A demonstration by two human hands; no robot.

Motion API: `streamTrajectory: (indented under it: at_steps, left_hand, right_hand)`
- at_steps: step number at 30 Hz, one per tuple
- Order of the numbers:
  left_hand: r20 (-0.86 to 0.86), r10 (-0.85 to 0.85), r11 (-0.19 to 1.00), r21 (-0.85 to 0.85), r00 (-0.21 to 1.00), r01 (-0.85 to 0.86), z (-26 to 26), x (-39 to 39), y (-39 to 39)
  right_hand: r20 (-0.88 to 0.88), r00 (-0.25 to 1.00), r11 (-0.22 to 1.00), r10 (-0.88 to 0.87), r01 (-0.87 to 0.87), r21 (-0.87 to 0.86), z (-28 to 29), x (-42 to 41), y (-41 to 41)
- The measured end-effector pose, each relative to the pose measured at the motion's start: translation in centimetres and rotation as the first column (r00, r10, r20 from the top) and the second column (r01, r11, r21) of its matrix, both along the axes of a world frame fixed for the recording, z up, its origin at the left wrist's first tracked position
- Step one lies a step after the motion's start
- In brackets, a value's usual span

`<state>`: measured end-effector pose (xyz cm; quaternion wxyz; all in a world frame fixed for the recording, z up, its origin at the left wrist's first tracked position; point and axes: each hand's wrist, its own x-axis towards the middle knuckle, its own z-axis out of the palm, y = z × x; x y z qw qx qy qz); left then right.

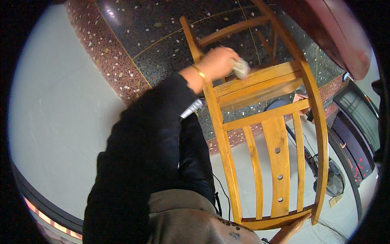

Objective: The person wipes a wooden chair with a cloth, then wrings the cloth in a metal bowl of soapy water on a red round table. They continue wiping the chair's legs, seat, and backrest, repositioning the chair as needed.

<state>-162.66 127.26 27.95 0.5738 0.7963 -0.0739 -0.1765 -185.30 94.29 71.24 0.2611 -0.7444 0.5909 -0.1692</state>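
A yellow-brown wooden chair stands before me at a tilt, its slatted back towards my body and its legs pointing away. My left hand, with a gold bracelet at the wrist, holds a pale pad or folded cloth. The pad is blurred and is by the edge of the wooden seat; whether it touches cannot be told. At the bottom, my right hand grips the top rail of the chair back. Its fingers are partly hidden by the rail.
Beyond the chair lies a dark speckled terrazzo floor with a reddish border. Grey tiles spread to the left. On the right are a black fan, a wall socket plate and a glossy dark red object. A thin cable hangs nearby.
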Motion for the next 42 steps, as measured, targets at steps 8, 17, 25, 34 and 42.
streamTrajectory:
  at_steps: [8, 17, 25, 34, 42]
  left_hand:
    - [0.164, -0.622, 0.743, 0.435, 0.766, 0.510, -6.4, -0.6, 11.6]
    - [0.097, -0.376, 0.903, 0.262, 0.922, 0.341, -5.9, -7.3, 9.3]
    - [0.118, -0.081, 0.996, -0.033, 0.990, 0.085, -2.1, -3.5, 2.2]
    - [0.648, -0.231, 0.841, 0.508, 0.726, -0.186, -5.6, 7.4, 4.8]
    - [0.339, -0.400, 0.815, 0.556, 0.851, 0.162, -8.9, 1.9, 6.8]
  right_hand:
    - [-0.074, 0.996, 0.992, -0.040, 0.030, -0.126, 0.2, 0.3, -0.6]
    - [-0.072, 0.997, 0.987, 0.031, -0.042, -0.158, 0.6, 1.4, -1.5]
    - [-0.098, 0.989, 0.986, 0.109, -0.120, -0.117, 1.3, 1.6, -1.4]
    - [-0.067, 0.997, 0.996, 0.025, -0.030, -0.078, 1.1, 0.8, -1.8]
    - [-0.059, 0.995, 0.995, -0.078, 0.074, -0.065, 0.8, 1.0, -0.5]
